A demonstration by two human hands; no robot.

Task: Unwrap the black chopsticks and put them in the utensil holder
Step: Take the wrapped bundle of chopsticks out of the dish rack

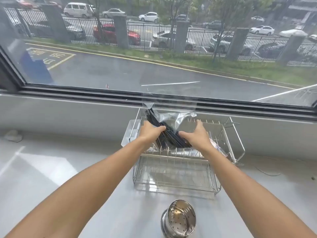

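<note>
- Head view: both bare forearms reach forward over a grey worktop (51, 169) toward a wire dish rack (176, 170) standing close under a wide window (154, 48).
- Left hand (151, 130): fingers curled around the upper-middle part of a bundle of black chopsticks (159, 125); thumb lies across the bundle's near side. Grip looks closed on it.
- Right hand (197, 134): thumb pressed against the lower part of the bundle, the other fingers spread and raised behind it. Whether those fingers pinch the wrapper or only rest against it, cannot tell.
- Chopsticks are held above the rack's upper tier, tilted: far ends up and to the left, near ends low and right, toward the right hand.
- Clear plastic wrapper (173, 115) is around the bundle; it billows loose between the two hands and stands up past the far ends toward the window sill.
- Steel utensil holder (179, 219), perforated, stands on the worktop nearest the camera, in front of the rack and well apart from the hands. Nothing shows inside it.
- A clear plastic tray (132, 133) hangs on the rack's left side, just beside the left wrist.
- Outside the glass: wet road, fence, parked cars.
</note>
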